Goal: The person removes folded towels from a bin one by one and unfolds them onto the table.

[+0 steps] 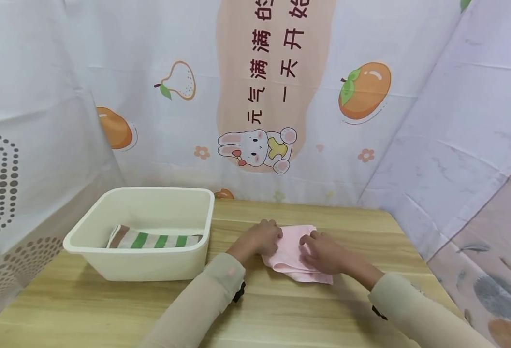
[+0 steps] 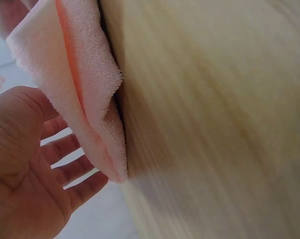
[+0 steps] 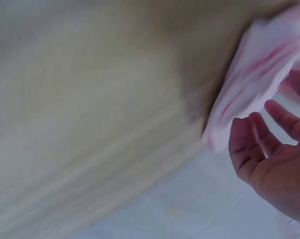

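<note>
Hanging sheets close in the space on three sides: the back sheet (image 1: 185, 38) is white with printed orange fruit and small flowers, the left sheet (image 1: 29, 72) carries rings of dots, and the right sheet (image 1: 477, 125) shows pale and pink areas with feather-like prints. Before them stands the wood-grained counter (image 1: 107, 309). A peach-coloured panel (image 1: 235, 63) on the back sheet bears dark red characters turned on their side, reading "元气满满的" and "一天开始", the last of each line cut by the top edge; a rabbit print (image 1: 257, 150), also sideways, lies beneath. A cream basin (image 1: 151, 266) sits on the counter's left side.

Two pale beige sleeves reach in from below. Between them, on the counter to the right of the basin, lies the pink cloth (image 1: 287, 246), folded in layers. A striped cloth (image 1: 159, 240) in green, brown and off-white rests inside the basin.

The left hand (image 1: 266, 238) is relaxed, its fingers parted and touching the pink cloth's left edge, tips hidden in the left wrist view. The right hand (image 1: 325, 251) is loosely spread, fingers bent, over the cloth's right part; exact contact cannot be told.
</note>
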{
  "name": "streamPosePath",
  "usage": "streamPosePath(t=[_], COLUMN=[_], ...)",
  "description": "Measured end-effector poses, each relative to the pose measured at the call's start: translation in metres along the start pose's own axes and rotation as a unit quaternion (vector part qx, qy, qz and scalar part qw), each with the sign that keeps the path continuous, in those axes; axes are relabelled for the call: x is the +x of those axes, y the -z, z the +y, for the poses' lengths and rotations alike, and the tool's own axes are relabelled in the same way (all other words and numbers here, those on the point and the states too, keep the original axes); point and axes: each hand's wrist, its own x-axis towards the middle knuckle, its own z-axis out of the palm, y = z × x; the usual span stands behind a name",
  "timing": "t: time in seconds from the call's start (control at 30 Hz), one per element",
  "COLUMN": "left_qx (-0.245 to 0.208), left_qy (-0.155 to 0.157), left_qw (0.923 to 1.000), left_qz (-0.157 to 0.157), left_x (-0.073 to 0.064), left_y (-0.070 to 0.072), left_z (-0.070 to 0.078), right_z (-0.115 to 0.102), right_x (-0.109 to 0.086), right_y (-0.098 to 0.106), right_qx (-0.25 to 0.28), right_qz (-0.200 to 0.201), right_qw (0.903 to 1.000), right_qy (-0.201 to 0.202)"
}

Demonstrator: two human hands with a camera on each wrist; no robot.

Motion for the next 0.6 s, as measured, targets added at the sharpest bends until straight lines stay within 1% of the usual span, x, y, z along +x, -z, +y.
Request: streamPosePath(t=[0.07,0.13,0.2,0.33,0.47,0.6], left_qx=[0.000,-0.001,0.001,0.004,0.006,0.003], left_qy=[0.001,0.001,0.001,0.012,0.039,0.055], left_qw=[1.0000,1.0000,1.0000,0.9999,0.9992,0.9983], left_qz=[0.005,0.005,0.004,0.000,-0.008,-0.020], left_x=[0.001,0.002,0.004,0.006,0.007,0.010], left_y=[0.000,0.000,-0.001,-0.002,-0.001,0.000], left_z=[-0.002,-0.003,-0.004,-0.003,-0.001,-0.001], right_z=[-0.008,-0.011,-0.011,-0.002,0.011,0.025], right_x=[-0.001,-0.001,-0.001,0.003,0.009,0.017], right_y=[-0.003,-0.005,-0.007,-0.011,-0.013,-0.011], right_qx=[0.009,0.015,0.012,0.002,-0.003,-0.004], right_qz=[-0.018,-0.033,-0.035,-0.028,-0.024,-0.036], right_qw=[0.9998,0.9991,0.9989,0.9992,0.9996,0.9993], right_qy=[-0.004,-0.021,-0.029,-0.029,-0.013,-0.013])
